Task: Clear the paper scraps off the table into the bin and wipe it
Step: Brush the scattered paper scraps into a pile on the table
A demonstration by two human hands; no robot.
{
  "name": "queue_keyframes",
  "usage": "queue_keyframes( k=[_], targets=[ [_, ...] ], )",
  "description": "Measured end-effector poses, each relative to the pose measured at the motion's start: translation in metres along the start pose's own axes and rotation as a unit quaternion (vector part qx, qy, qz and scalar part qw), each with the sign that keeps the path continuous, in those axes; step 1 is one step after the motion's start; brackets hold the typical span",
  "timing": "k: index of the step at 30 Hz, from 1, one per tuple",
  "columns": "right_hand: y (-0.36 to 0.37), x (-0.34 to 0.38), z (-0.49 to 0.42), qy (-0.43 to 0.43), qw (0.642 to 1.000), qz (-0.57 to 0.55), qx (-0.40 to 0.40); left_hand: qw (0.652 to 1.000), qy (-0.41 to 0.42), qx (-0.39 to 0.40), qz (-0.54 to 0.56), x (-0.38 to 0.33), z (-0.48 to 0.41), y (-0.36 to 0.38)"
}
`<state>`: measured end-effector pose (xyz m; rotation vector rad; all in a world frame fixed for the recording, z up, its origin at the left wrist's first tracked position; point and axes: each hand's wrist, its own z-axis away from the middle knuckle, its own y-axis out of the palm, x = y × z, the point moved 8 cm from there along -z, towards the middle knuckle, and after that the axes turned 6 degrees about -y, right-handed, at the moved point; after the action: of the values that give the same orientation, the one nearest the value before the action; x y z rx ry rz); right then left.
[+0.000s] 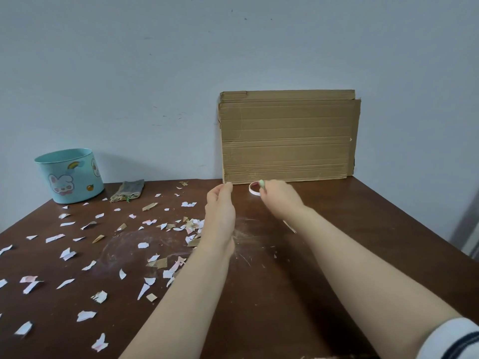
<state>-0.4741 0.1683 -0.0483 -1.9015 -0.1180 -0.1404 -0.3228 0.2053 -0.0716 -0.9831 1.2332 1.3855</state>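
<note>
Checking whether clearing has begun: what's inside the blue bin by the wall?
Only a strip of the blue bin's far inner wall shows below the rim, and it looks bare. Its near wall hides the bottom, so anything lying inside cannot be seen.

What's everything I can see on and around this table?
table: one, dark brown, fills lower view
scraps: many, white, pink, tan, left half of table
bin: one, light blue, far left corner
cloth: one, grey, right of bin
cardboard: brown, leaning on back wall
ring: one, white, at cardboard's foot
left hand: by cardboard's lower left corner
right hand: at the ring
sleeve: white, dark stripes, bottom right
</note>
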Motion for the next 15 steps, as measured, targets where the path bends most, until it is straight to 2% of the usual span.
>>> queue_keyframes(
  k=[5,8,11,15],
  targets=[
    [0.028,0.077,0.005,-0.116,0.985,-0.12,0.035,1.0,-0.001,-0.014,0.01,0.003,0.004,-0.002],
    [0.016,0.082,0.004,-0.109,0.969,-0.223,0.021,1.0,0.008,-0.014,0.02,-0.003,0.004,-0.007],
    [-0.006,0.053,0.0,-0.089,0.987,-0.133,-0.016,0.999,0.009,-0.024,0.026,-0.003,0.004,-0.013],
    [-0.009,-0.006,-0.001,0.013,0.999,-0.028,-0.028,1.0,-0.003,-0.005,0.019,0.005,0.005,-0.007]
  ],
)
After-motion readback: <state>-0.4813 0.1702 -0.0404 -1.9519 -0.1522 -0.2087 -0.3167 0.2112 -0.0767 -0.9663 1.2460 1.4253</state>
